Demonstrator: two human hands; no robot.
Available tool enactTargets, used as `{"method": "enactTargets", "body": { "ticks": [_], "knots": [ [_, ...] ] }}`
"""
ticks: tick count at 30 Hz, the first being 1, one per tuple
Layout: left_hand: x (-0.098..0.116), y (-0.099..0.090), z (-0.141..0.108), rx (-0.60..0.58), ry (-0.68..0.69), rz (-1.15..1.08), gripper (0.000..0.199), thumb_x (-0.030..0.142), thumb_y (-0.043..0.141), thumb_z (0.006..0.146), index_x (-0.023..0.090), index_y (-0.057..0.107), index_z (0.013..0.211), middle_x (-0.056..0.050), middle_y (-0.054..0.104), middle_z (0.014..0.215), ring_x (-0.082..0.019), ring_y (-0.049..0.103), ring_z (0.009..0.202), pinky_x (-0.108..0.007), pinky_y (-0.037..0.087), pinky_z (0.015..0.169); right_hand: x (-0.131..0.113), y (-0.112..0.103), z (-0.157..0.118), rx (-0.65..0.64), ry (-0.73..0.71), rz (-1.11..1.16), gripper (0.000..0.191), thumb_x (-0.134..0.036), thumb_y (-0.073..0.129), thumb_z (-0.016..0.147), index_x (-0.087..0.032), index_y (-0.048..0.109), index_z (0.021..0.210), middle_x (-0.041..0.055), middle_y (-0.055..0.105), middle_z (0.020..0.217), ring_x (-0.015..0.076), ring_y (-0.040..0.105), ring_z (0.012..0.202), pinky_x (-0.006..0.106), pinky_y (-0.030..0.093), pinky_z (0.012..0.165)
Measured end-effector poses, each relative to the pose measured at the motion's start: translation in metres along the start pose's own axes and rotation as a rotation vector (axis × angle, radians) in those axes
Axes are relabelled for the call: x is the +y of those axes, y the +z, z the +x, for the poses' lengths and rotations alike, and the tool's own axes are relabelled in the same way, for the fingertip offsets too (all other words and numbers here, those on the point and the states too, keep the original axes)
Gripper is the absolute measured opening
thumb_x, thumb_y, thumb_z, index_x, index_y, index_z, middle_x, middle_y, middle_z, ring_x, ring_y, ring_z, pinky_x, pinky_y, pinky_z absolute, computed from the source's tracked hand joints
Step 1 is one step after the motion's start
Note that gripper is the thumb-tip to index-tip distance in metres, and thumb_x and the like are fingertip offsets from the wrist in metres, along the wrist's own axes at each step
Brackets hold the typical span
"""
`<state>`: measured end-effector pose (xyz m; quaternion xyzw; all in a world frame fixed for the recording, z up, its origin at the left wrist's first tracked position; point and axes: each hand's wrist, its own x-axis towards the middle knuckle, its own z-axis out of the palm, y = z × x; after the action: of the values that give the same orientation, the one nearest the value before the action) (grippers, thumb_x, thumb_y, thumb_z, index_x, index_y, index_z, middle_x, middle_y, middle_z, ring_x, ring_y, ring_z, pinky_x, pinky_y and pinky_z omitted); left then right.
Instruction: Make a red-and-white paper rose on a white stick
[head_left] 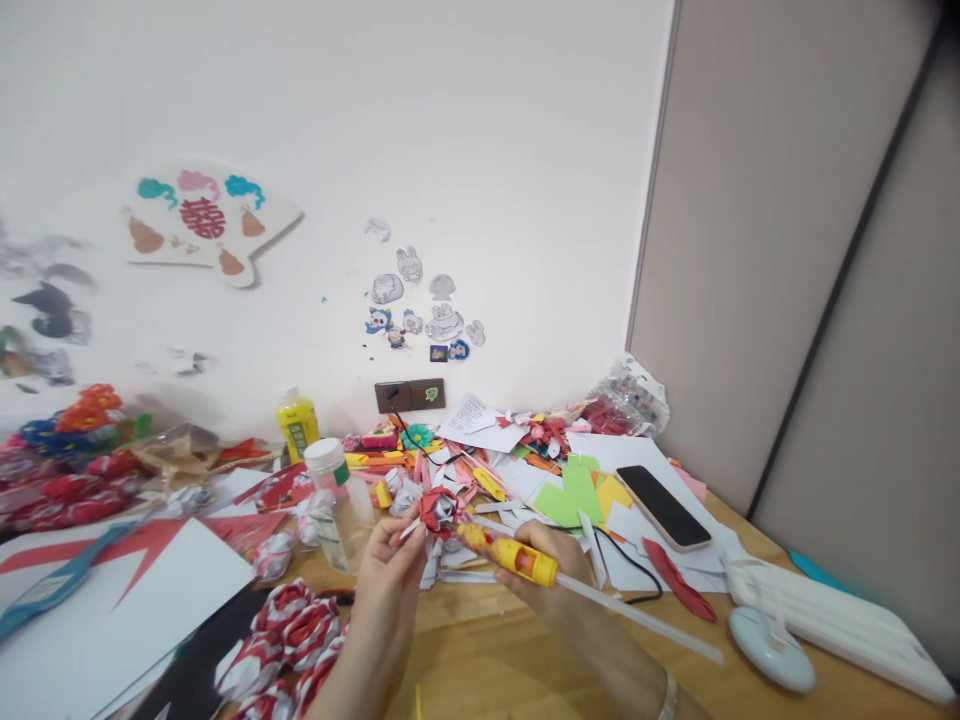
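My left hand (394, 560) pinches a red-and-white folded paper flower (440, 510) by its underside, just above the wooden table. My right hand (551, 570) is wrapped around a yellow hot glue gun (510, 553), whose tip points left at the flower. A long translucent glue stick (637, 617) sticks out of the gun's rear, toward the lower right. Whether the tip touches the paper I cannot make out. Several finished red-and-white paper flowers (304, 630) lie beside my left forearm.
Paper scraps (574, 490) cover the table's back. A clear jar (337, 510) and a yellow bottle (298, 425) stand at left. A phone (664, 507), a mouse (771, 650) and a white keyboard (840, 615) lie at right. A black cord (637, 565) runs behind my right hand.
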<state>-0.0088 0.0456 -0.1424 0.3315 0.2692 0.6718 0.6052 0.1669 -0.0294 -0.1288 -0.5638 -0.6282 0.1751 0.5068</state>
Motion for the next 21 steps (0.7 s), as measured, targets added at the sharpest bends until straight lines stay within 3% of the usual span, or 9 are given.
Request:
{"method": "enactTargets", "body": {
  "ticks": [6,11,14,17,21],
  "knots": [
    [0.000,-0.006,0.003,0.004,-0.090,-0.034,0.032,0.023,0.085,0.051,0.018,0.061,0.071,0.000,0.073,0.080,-0.012,0.068,0.075,-0.022,0.052,0.074,0.003,-0.002,0.000,0.130,-0.096,0.090,0.028,-0.047,0.061,0.069,-0.020,0.056,0.070,-0.0011,0.055,0.059,0.0156,0.049,0.055,0.026,0.033,0.051],
    [-0.005,0.002,-0.007,-0.100,-0.215,-0.030,0.034,0.022,0.084,0.054,0.017,0.060,0.077,-0.002,0.073,0.073,-0.014,0.068,0.072,-0.023,0.052,0.074,0.002,0.008,0.009,0.274,0.082,0.253,0.033,-0.045,0.060,0.069,-0.018,0.061,0.090,0.0057,0.067,0.084,0.0228,0.061,0.078,0.030,0.047,0.068],
    [-0.012,0.008,-0.017,-0.169,-0.300,0.001,0.036,0.024,0.082,0.057,0.018,0.059,0.084,-0.002,0.073,0.074,-0.015,0.069,0.076,-0.025,0.051,0.079,0.009,0.017,0.015,0.305,0.235,0.361,0.040,-0.047,0.063,0.066,-0.017,0.063,0.092,0.0103,0.068,0.096,0.0272,0.062,0.092,0.035,0.049,0.082],
    [-0.022,0.010,-0.023,-0.171,-0.366,0.058,0.045,0.026,0.083,0.056,0.018,0.060,0.094,-0.005,0.073,0.088,-0.019,0.069,0.086,-0.027,0.050,0.081,0.017,0.024,0.018,0.259,0.333,0.452,0.044,-0.047,0.068,0.061,-0.016,0.065,0.092,0.0110,0.069,0.098,0.0292,0.062,0.098,0.039,0.048,0.087],
    [-0.031,0.009,-0.025,-0.196,-0.347,0.154,0.059,0.028,0.087,0.047,0.019,0.060,0.099,-0.010,0.070,0.104,-0.022,0.068,0.088,-0.029,0.052,0.077,0.025,0.032,0.019,0.261,0.333,0.548,0.047,-0.044,0.072,0.059,-0.015,0.066,0.096,0.0111,0.069,0.103,0.0286,0.061,0.101,0.040,0.046,0.091]
  ]
}}
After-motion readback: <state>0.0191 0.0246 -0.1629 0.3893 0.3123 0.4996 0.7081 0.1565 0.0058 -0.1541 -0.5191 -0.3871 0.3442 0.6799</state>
